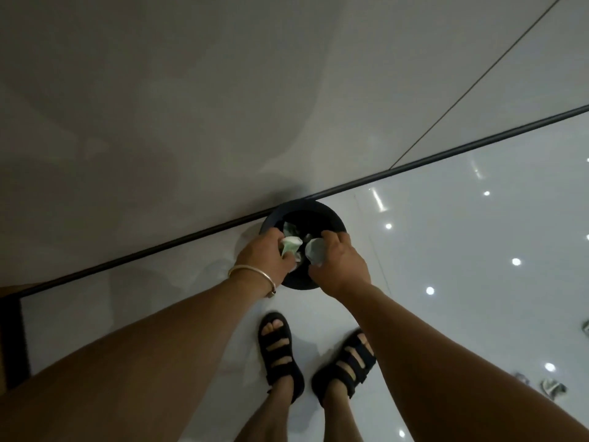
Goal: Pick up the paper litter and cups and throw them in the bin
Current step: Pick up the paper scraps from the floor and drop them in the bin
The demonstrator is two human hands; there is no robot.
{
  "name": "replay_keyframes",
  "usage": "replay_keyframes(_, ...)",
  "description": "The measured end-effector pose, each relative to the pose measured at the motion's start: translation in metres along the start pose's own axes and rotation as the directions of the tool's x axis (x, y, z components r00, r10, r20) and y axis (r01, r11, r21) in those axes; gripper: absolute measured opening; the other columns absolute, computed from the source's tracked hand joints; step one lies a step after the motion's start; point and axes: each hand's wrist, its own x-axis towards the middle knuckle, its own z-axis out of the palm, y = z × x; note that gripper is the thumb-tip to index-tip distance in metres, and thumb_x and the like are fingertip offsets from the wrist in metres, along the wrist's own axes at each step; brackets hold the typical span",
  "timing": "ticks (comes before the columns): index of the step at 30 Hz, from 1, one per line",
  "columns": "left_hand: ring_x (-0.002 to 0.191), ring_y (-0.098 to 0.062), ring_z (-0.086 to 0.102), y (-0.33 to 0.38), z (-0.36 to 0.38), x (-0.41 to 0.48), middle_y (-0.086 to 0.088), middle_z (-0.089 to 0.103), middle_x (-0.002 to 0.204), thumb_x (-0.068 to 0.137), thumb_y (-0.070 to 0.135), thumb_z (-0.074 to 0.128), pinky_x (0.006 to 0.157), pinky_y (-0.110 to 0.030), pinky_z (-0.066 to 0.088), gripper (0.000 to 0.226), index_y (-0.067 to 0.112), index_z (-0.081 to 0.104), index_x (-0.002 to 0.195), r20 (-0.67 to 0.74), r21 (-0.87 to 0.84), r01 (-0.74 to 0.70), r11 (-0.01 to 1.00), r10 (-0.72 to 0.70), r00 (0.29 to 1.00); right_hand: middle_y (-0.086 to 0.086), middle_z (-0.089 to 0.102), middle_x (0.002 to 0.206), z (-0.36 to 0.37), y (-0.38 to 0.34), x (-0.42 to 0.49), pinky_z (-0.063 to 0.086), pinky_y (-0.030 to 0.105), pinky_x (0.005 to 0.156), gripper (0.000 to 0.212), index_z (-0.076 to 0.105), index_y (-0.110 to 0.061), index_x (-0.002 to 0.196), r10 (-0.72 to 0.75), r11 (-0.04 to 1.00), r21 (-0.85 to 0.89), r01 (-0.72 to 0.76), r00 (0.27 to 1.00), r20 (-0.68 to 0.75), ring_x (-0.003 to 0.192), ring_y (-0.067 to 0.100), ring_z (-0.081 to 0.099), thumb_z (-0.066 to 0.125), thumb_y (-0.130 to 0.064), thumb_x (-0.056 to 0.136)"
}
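Left hand (264,254) and right hand (341,266) each clutch a paper wad (291,247) over the bin (304,206) — release squarely above its mouth, then fetch the litter (554,388) at four o'clock

Bin (331,216): black, plain. Crumpled paper (291,247) in left hand (264,255) is white with green print. Second wad (314,254) in right hand (342,266) is pale grey-white, pattern not legible. Floor (478,250): glossy white, dotted with bright white light spots. Wall (159,90): flat grey-beige with one thin dark seam. Skirting strip (159,252): black. Sandals (279,352): black. Bracelet (251,270) — pale gold. Floor litter (553,389) at right — grey-white, blurred.
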Motion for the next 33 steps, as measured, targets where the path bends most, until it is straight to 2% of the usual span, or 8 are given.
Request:
replay_keyframes(2,0.105,-0.028,0.058,-0.01,0.015,0.01,-0.009,0.059,0.121,0.083,0.032,0.066,0.086,-0.037,0.05,0.048,0.018,0.049,0.126,0.045,-0.027,0.033,0.999,-0.032,0.998,0.006,0.04,0.137,0.014,0.008,0.011,0.05,0.033,0.077,0.074,0.034,-0.02,0.142,-0.002,1.0,0.006,0.002,1.0,0.016,0.106,0.028,0.057,0.072,-0.034,0.08)
replay_keyframes(4,0.115,-0.029,0.054,-0.02,0.023,0.011,-0.01,0.052,0.132,0.083,0.032,0.065,0.093,-0.038,0.047,0.059,0.017,0.041,0.135,0.094,0.005,0.063,0.998,-0.063,0.994,0.007,0.04,0.137,0.022,0.017,0.012,0.048,0.032,0.074,0.07,0.034,-0.019,0.142,0.005,1.0,0.001,-0.005,1.0,0.026,0.105,0.029,0.058,0.068,-0.034,0.083)
replay_keyframes(9,0.118,-0.028,0.049,-0.034,0.016,-0.005,-0.007,0.044,0.137,0.084,0.033,0.059,0.091,-0.036,0.046,0.06,0.019,0.035,0.137,0.155,0.164,0.106,0.981,-0.132,0.979,0.006,0.038,0.139,0.016,0.035,-0.015,0.051,0.035,0.083,0.067,0.033,-0.019,0.143,0.073,0.997,-0.022,-0.071,0.993,0.094,0.111,0.027,0.054,0.064,-0.035,0.085)
replay_keyframes(13,0.12,-0.029,0.047,-0.005,-0.012,-0.007,-0.008,0.045,0.136,0.082,0.034,0.06,0.092,-0.038,0.046,0.062,0.018,0.036,0.137,0.14,0.214,0.08,0.974,-0.112,0.984,0.003,0.037,0.143,-0.023,0.042,-0.033,0.047,0.031,0.085,0.069,0.032,-0.021,0.145,0.088,0.996,0.0,-0.088,0.995,0.036,0.118,0.024,0.05,0.063,-0.04,0.087)
replay_keyframes(18,0.125,-0.026,0.044,0.072,-0.038,-0.015,-0.007,0.044,0.138,0.083,0.036,0.06,0.099,-0.04,0.042,0.063,0.016,0.036,0.138,0.098,0.221,-0.095,0.971,0.075,0.992,0.002,0.032,0.149,-0.08,0.046,-0.062,0.049,0.036,0.092,0.071,0.029,-0.021,0.148,0.135,0.99,0.054,-0.13,0.987,-0.091,0.124,0.024,0.047,0.061,-0.043,0.088)
replay_keyframes(23,0.13,-0.025,0.037,0.142,-0.029,-0.047,-0.004,0.04,0.142,0.085,0.038,0.056,0.105,-0.04,0.036,0.061,0.019,0.035,0.139,0.206,0.301,-0.321,0.898,0.268,0.941,0.0,0.029,0.15,-0.108,0.066,-0.115,0.046,0.034,0.093,0.071,0.026,-0.022,0.149,0.27,0.958,0.163,-0.238,0.938,-0.216,0.128,0.022,0.042,0.057,-0.043,0.089)
replay_keyframes(28,0.132,-0.024,0.035,0.188,-0.019,-0.101,-0.005,0.038,0.144,0.086,0.04,0.053,0.106,-0.039,0.036,0.063,0.019,0.033,0.142,0.364,0.382,-0.502,0.776,0.373,0.854,-0.001,0.029,0.15,-0.122,0.104,-0.205,0.044,0.033,0.094,0.069,0.026,-0.022,0.149,0.476,0.867,0.309,-0.391,0.835,-0.278,0.131,0.02,0.038,0.055,-0.043,0.09)
replay_keyframes(33,0.134,-0.023,0.031,0.235,0.006,-0.167,-0.005,0.032,0.148,0.089,0.042,0.05,0.108,-0.035,0.032,0.066,0.017,0.025,0.146,0.507,0.443,-0.662,0.604,0.441,0.741,0.001,0.032,0.149,-0.127,0.148,-0.312,0.044,0.034,0.094,0.069,0.028,-0.02,0.148,0.671,0.719,0.482,-0.5,0.678,-0.299,0.13,0.022,0.039,0.055,-0.043,0.089)
